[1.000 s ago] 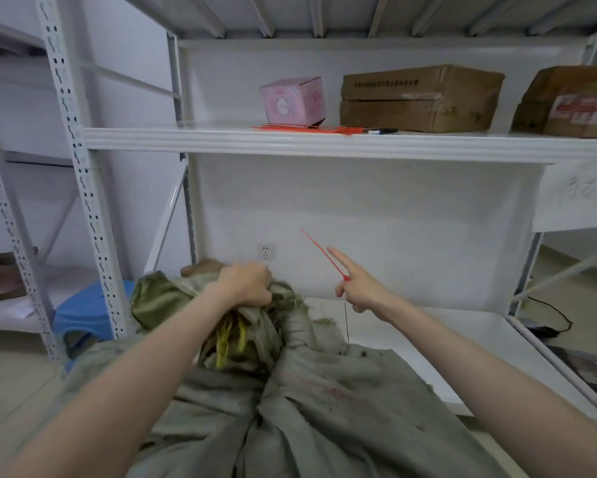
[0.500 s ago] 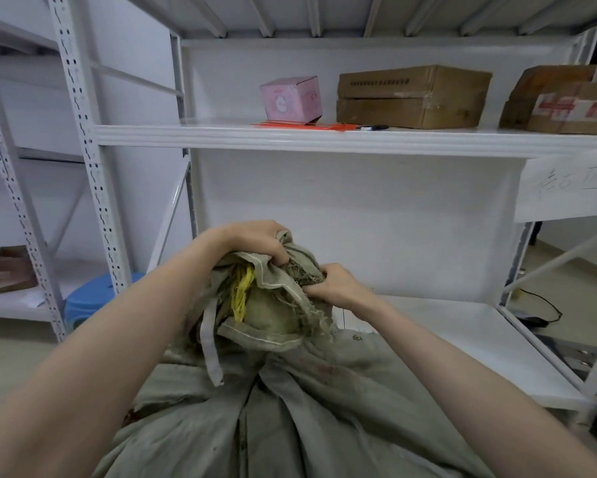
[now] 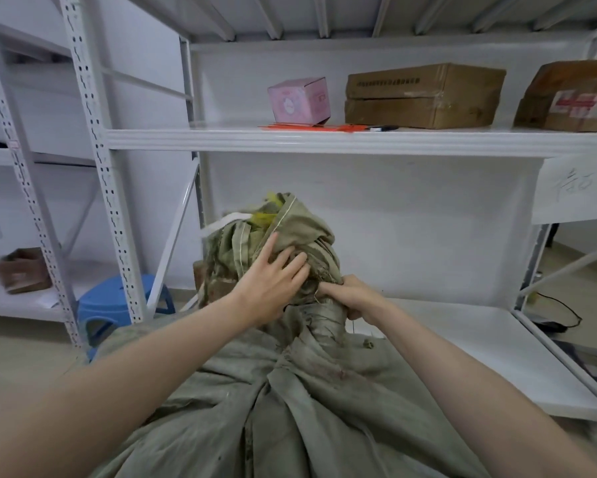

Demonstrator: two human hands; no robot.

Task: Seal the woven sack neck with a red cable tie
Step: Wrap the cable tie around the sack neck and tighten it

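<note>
A dull green woven sack (image 3: 290, 401) stands in front of me, its top gathered into a twisted neck (image 3: 323, 315) with the loose mouth (image 3: 283, 229) bunched upright above it. My right hand (image 3: 352, 298) is clenched around the neck from the right. My left hand (image 3: 273, 284) lies flat on the bunched fabric just above the neck, fingers spread. The red cable tie I was holding does not show in either hand. Several red cable ties (image 3: 307, 126) lie on the upper shelf.
A white metal rack has an upper shelf (image 3: 221, 139) with a pink box (image 3: 299, 100), cardboard boxes (image 3: 424, 96) and a black pen (image 3: 383, 128). The lower shelf (image 3: 462, 339) lies to the right. A blue stool (image 3: 117, 301) stands left of the sack.
My right hand brought the red tie in to the sack and now clenches the neck lower down. My left hand let go of the top and lies flat. The sack mouth stands taller.
</note>
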